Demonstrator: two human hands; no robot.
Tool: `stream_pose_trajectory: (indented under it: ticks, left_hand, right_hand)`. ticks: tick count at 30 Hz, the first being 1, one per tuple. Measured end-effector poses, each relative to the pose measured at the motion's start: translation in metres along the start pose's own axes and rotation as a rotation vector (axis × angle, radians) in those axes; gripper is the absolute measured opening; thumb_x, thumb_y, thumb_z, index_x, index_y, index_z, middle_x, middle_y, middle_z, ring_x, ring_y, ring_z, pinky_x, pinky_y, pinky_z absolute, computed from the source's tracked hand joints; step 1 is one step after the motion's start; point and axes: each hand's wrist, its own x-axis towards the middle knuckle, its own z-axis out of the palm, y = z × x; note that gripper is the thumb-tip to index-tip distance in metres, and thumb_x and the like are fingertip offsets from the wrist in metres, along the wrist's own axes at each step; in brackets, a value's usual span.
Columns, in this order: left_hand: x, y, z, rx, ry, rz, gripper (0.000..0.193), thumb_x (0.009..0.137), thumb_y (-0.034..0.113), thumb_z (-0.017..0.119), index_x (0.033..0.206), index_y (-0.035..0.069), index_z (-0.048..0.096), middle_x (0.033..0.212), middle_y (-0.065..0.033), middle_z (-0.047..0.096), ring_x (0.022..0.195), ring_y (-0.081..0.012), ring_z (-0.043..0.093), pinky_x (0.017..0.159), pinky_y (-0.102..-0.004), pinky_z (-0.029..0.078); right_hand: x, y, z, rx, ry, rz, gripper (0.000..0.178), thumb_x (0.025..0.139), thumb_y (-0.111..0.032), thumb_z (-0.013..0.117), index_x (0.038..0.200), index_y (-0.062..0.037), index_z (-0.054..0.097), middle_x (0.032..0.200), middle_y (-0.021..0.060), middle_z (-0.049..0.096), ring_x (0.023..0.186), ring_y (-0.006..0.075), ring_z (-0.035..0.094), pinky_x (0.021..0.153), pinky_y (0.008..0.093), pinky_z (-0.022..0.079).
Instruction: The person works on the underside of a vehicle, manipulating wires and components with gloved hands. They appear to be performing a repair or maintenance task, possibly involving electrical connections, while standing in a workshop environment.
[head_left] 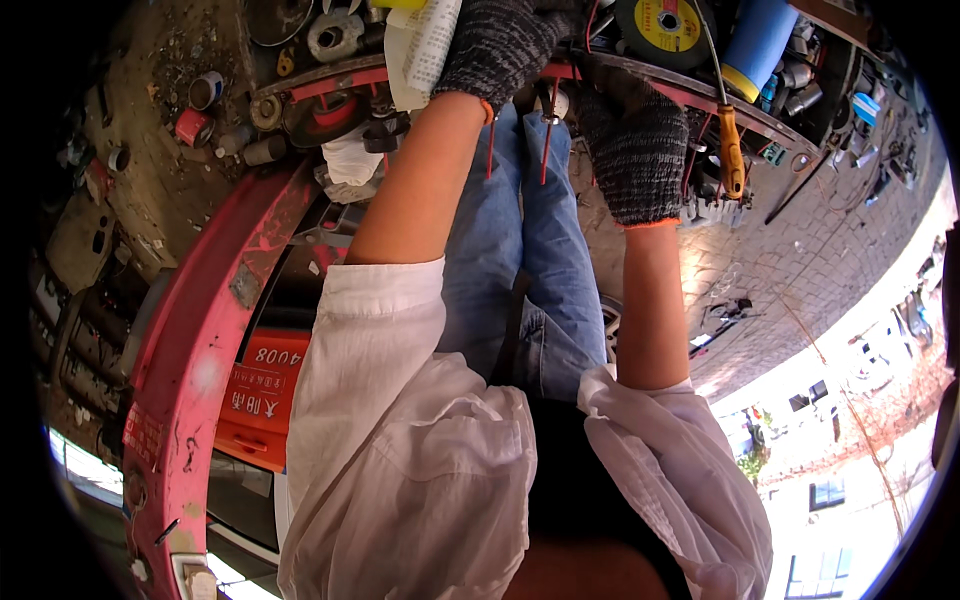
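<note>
Along the edge of a cluttered, red-rimmed metal bench [338, 80], the left hand [508, 45] and right hand [640, 150] wear coarse grey-black knit gloves [650, 180] with orange cuff trim. A creased printed sheet [428, 55] overlaps the rim beside the left; a screwdriver [733, 165], amber-handled and slim-shafted, crosses it near the right. A yellow-labelled abrasive disc [645, 30] and smooth blue cylinder [762, 45] crowd beyond. Both forearms [652, 310] reach forward, fingers obscured, so whether either grip is apart or clamped I cannot tell.
</note>
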Motion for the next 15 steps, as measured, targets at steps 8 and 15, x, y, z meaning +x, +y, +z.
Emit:
stream_pose_trajectory:
  ticks: [8, 15]
  left_hand:
    - [0.000, 0.018, -0.006, -0.018, -0.050, -0.053, 0.029, 0.087, 0.015, 0.077, 0.112, 0.000, 0.075, 0.113, -0.0160, 0.075, 0.108, -0.0308, 0.069, 0.096, -0.0392, 0.053]
    - [0.001, 0.018, -0.002, -0.135, -0.063, -0.077, 0.031, 0.089, 0.017, 0.077, 0.116, 0.001, 0.074, 0.115, -0.0147, 0.074, 0.109, -0.0297, 0.069, 0.096, -0.0392, 0.053]
  right_hand:
    - [-0.023, -0.007, -0.003, 0.145, 0.051, 0.052, 0.031, 0.093, -0.013, 0.071, 0.123, -0.0050, 0.073, 0.101, 0.0167, 0.075, 0.092, 0.0296, 0.074, 0.081, 0.0358, 0.057]
    - [-0.018, 0.008, -0.008, 0.039, 0.138, -0.046, 0.031, 0.094, -0.014, 0.069, 0.124, -0.0066, 0.072, 0.103, 0.0188, 0.075, 0.095, 0.0338, 0.074, 0.082, 0.0380, 0.058]
